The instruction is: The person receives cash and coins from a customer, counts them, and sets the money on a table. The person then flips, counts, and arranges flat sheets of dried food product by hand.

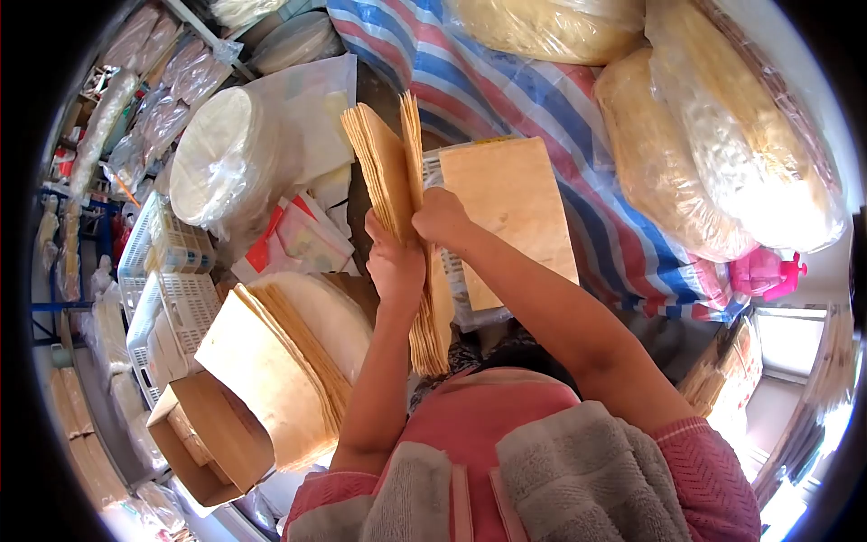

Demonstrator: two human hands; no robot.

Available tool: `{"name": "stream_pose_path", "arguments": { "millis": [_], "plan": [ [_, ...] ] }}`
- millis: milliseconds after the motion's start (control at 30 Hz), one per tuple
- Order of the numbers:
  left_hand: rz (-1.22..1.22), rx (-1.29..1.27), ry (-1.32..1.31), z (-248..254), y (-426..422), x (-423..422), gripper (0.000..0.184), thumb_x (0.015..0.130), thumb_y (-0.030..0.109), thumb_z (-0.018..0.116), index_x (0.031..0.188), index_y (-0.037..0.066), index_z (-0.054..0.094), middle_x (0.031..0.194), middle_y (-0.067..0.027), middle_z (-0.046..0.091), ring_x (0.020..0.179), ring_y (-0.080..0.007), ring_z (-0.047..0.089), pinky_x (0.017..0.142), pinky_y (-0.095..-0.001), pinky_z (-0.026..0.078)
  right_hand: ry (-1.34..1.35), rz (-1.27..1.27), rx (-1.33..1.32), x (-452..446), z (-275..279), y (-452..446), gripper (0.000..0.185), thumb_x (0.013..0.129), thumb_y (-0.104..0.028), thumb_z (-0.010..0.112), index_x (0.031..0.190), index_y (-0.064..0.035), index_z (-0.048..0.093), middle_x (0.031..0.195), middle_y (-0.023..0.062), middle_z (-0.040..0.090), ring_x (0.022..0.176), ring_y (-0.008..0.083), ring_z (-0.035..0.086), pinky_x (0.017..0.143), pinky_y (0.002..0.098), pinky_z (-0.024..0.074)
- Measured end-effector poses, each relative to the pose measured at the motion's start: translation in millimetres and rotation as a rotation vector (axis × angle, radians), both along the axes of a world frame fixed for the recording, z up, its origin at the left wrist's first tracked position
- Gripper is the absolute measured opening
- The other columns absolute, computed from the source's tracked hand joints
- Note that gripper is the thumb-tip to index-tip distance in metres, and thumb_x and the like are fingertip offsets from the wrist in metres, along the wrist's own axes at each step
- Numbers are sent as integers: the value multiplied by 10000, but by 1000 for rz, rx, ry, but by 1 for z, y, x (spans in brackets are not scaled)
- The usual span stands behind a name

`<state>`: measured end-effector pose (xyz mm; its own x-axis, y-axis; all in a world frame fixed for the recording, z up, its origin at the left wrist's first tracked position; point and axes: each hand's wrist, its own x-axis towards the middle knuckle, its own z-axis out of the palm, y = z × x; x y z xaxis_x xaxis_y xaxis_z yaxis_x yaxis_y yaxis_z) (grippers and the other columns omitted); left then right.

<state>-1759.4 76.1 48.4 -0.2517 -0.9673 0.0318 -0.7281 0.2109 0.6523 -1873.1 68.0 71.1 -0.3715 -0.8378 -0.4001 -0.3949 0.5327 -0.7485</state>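
An upright stack of thin tan sheets [381, 167] is in front of me, parted at the top into a thick left bundle and a thinner right bundle [412, 135]. My left hand [396, 264] is closed around the thick bundle from its left side. Higher up, my right hand [441, 217] grips the right side, by the thinner bundle. More tan sheets [510, 217] lie flat on a white crate [456, 271] just right of my hands. To the lower left stands another large stack of similar sheets [280, 379], with a pale round pile [316, 316] behind it.
White plastic baskets [185, 312] and an open cardboard box [212, 434] stand at the left. A plastic-wrapped round pale stack [217, 154] is at upper left. Striped sheeting [542, 108] bears large wrapped bundles [668, 163] and a pink spray bottle [768, 274].
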Motion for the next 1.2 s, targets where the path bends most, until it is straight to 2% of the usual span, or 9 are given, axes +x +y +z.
{"name": "stream_pose_path", "arguments": {
  "millis": [100, 267, 400, 500, 667, 867, 967, 1100, 1200],
  "plan": [
    [46, -50, 55, -4, 1, 5, 717, 714, 222, 672, 1278, 59, 262, 916, -220, 613, 814, -429, 589, 683, -478, 467, 46, 7, -6, 4, -2, 1, 198, 709, -55, 503, 804, 97, 587, 787, 297, 605, 643, 377, 633, 549, 396, 531],
    [97, 55, -7, 7, 6, 8, 674, 728, 163, 628, 1281, 45, 261, 881, -246, 613, 816, -443, 583, 706, -488, 461, 30, -71, 40, 8, -3, 5, 203, 712, -64, 513, 814, 86, 602, 842, 287, 611, 720, 380, 632, 596, 404, 529],
    [58, 49, -5, -8, 5, 10, 662, 740, 130, 596, 1304, 42, 261, 891, -257, 611, 832, -433, 587, 737, -477, 460, 65, -93, -19, 8, -10, 12, 211, 708, -59, 520, 833, 95, 590, 831, 292, 604, 681, 379, 631, 558, 410, 519],
    [13, -3, -69, -9, 9, 10, 606, 768, 69, 533, 1291, -10, 237, 819, -257, 604, 759, -410, 596, 687, -467, 473, 36, -109, 32, 4, -11, 16, 221, 698, -58, 527, 835, 110, 572, 774, 290, 598, 659, 377, 625, 541, 411, 502],
    [-53, 94, -37, -2, 13, 2, 590, 780, 113, 560, 1274, 12, 254, 851, -257, 607, 784, -411, 597, 695, -462, 473, 68, -68, 41, -5, -26, 21, 214, 687, -72, 537, 813, 98, 575, 774, 283, 602, 670, 379, 625, 552, 405, 502],
    [-121, 133, 49, -25, 16, -23, 642, 773, 164, 598, 1284, 14, 239, 866, -238, 616, 797, -404, 600, 696, -452, 474, 247, -141, -34, -1, -51, 42, 245, 675, -128, 586, 829, 61, 562, 743, 232, 618, 642, 346, 632, 522, 387, 504],
    [-146, 226, 7, -18, 21, -26, 684, 756, 169, 611, 1298, 15, 224, 917, -230, 614, 845, -393, 598, 720, -440, 472, -75, -246, 152, -7, -31, 58, 262, 671, -138, 601, 844, 53, 550, 763, 213, 619, 598, 315, 630, 479, 367, 509],
    [-303, 252, 139, -16, 36, -12, 735, 722, 170, 632, 1310, 19, 217, 975, -229, 604, 908, -382, 591, 771, -420, 462, -82, -278, 199, -1, -49, 78, 260, 680, -109, 584, 878, 56, 555, 769, 208, 615, 560, 299, 622, 448, 352, 513],
    [-259, 425, 49, -15, 50, 2, 771, 701, 170, 643, 1319, 18, 209, 989, -229, 600, 933, -385, 585, 802, -412, 452, -113, -269, 189, 7, -57, 91, 251, 684, -85, 567, 886, 65, 571, 765, 215, 618, 561, 306, 625, 454, 357, 516]
  ]
}}
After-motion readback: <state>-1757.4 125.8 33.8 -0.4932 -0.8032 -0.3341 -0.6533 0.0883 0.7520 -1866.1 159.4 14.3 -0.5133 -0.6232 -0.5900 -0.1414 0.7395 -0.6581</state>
